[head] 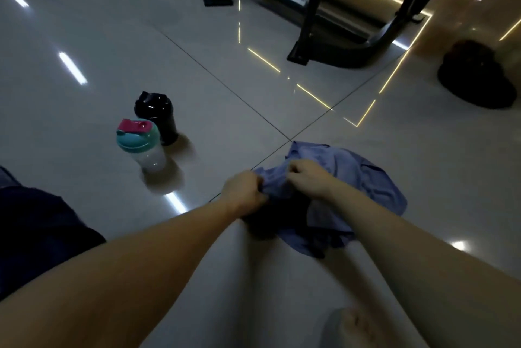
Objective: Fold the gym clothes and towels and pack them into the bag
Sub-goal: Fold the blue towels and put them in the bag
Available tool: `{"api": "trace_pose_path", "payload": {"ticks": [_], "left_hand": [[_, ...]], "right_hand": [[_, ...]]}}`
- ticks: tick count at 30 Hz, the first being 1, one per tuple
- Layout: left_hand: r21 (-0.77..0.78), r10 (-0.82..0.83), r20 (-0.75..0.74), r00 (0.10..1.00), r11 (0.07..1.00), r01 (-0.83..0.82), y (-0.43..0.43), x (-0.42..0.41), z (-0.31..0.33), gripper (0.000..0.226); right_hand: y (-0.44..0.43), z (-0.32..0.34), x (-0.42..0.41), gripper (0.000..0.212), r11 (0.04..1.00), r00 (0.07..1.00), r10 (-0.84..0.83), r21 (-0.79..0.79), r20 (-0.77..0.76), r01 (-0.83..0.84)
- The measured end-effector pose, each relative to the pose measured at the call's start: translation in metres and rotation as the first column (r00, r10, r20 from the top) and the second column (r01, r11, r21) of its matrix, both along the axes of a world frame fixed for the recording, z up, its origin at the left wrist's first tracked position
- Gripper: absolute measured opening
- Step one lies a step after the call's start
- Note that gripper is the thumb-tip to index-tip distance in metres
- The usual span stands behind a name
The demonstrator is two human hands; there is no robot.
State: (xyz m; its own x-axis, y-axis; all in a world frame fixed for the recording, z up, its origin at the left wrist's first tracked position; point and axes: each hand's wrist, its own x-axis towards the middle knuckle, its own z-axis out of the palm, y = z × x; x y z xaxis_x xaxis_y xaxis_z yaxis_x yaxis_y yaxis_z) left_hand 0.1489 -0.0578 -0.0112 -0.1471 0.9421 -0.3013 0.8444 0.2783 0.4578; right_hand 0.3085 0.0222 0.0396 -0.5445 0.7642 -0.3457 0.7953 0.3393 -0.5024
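A crumpled blue garment [366,178] lies on the glossy tiled floor in front of me. My left hand [242,192] grips a bunched edge of it at its left side. My right hand [307,178] pinches the same edge a little to the right, fingers curled into the cloth. Part of the garment is lifted between the two hands; the rest sags onto the floor. A dark bag [476,77] sits on the floor at the far right, apart from the garment.
Two shaker bottles stand to the left: a clear one with a teal and pink lid [141,147] and a black one [158,116] behind it. Black gym machine legs [310,23] rise at the back. Dark fabric [33,229] lies at the left edge. A bare foot [363,328] shows below.
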Motion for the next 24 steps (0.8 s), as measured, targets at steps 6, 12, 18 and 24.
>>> {"api": "trace_pose_path", "payload": {"ticks": [6, 12, 18, 24], "left_hand": [[0.279, 0.101, 0.184, 0.978, 0.949, -0.151, 0.006, -0.039, 0.149, 0.028], [0.528, 0.077, 0.287, 0.955, 0.819, -0.224, -0.008, -0.059, 0.295, 0.017], [0.474, 0.044, 0.211, 0.977, 0.869, -0.142, -0.048, -0.077, 0.394, 0.012], [0.536, 0.212, 0.373, 0.903, 0.746, -0.396, -0.085, -0.109, 0.451, 0.006]], "right_hand": [[0.005, 0.121, -0.006, 0.028, 0.981, 0.91, -0.105, 0.106, -0.401, 0.16], [0.0, 0.246, -0.022, 0.019, 0.876, 0.957, 0.04, 0.47, -0.288, 0.106], [-0.015, 0.342, -0.024, 0.022, 0.862, 0.906, 0.064, 0.481, -0.419, 0.161], [-0.048, 0.382, -0.02, 0.024, 0.987, 0.891, 0.155, 0.103, -0.428, -0.123]]}}
